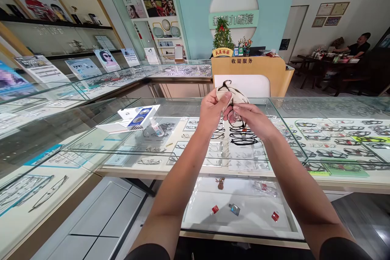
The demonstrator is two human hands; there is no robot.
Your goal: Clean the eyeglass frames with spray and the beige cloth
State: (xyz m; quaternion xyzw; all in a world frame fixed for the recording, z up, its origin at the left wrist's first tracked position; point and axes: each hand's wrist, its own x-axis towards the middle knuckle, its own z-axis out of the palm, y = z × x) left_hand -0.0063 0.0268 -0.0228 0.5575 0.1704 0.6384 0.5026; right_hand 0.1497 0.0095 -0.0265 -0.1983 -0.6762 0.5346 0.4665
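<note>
Above the glass counter, my left hand (211,107) is closed, pinching a pale cleaning cloth (239,95) with its thumb on top. The cloth is folded over part of a pair of dark-rimmed eyeglasses (243,122). Below the cloth one round lens shows, while a dark temple tip sticks out above; the other lens is hidden. My right hand (254,118) is closed on the eyeglasses near the lower rim. To the left, a small white spray bottle (157,127) stands on the counter beside an opened white and blue box (141,118).
Rows of eyeglasses (243,141) lie inside the glass display counter (122,158). An open white drawer (243,227) below holds a few small items. Behind is a wooden cashier desk (280,73) with a plant (223,36). A person (359,45) sits at a table far right.
</note>
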